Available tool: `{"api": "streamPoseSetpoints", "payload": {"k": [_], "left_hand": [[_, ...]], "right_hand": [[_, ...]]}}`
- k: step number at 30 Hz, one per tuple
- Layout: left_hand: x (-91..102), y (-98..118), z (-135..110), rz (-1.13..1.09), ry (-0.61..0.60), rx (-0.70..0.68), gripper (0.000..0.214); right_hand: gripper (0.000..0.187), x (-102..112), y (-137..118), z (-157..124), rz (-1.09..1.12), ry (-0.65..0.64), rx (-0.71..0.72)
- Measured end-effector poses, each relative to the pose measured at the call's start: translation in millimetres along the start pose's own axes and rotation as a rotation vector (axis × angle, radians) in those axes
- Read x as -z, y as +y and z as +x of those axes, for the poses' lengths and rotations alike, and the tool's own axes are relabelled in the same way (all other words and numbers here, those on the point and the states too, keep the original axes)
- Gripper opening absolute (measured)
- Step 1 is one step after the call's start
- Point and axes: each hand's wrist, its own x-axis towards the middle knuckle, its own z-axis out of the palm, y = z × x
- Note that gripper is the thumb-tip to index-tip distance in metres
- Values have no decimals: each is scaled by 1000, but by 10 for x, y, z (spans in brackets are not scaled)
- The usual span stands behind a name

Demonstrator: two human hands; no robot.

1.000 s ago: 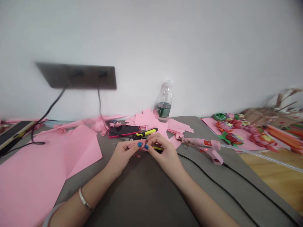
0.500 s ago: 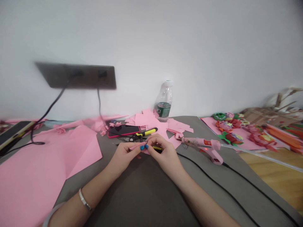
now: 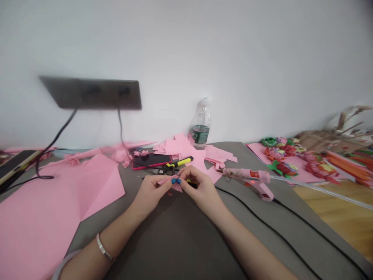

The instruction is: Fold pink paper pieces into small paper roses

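Far left, one large pink paper sheet (image 3: 49,217) spread on the tabletop (image 3: 175,241); then one phone (image 3: 151,160). Left hand (image 3: 151,196) and right hand (image 3: 202,190) drawn closer than a second earlier, both narrowly pinched on one small pink paper piece (image 3: 177,186), held between them above the tabletop, blue nails meeting. Beyond, one pair of yellow-handled cutters (image 3: 175,166), one plastic bottle (image 3: 201,124), one pink glue gun (image 3: 250,175), several paper flowers (image 3: 291,167).

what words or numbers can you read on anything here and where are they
No text is legible in this view.
Green label on the plastic bottle: printing too small and blurred to read.
Pink glue gun: small marks on its body, too blurred to read.
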Motion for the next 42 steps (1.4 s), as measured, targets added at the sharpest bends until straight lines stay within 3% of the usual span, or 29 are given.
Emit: {"api": "streamPoseSetpoints", "payload": {"k": [11, 16, 26, 30, 36, 42], "left_hand": [[3, 34, -13, 64, -138, 1, 37], [11, 56, -8, 67, -166, 44, 35], [14, 104, -29, 69, -218, 12, 37], [19, 99, -27, 88, -264, 7, 43], [-28, 106, -33, 54, -187, -29, 36], [-29, 95, -46, 9, -222, 26, 30]], "right_hand": [[18, 91, -7, 32, 33, -132, -45], [17, 80, -70, 15, -26, -126, -4], [18, 37, -61, -5, 74, -114, -67], [19, 41, -30, -1, 17, -77, -26], [20, 14, -3, -7, 29, -68, -19], [22, 17, -9, -5, 61, -70, -51]]}}
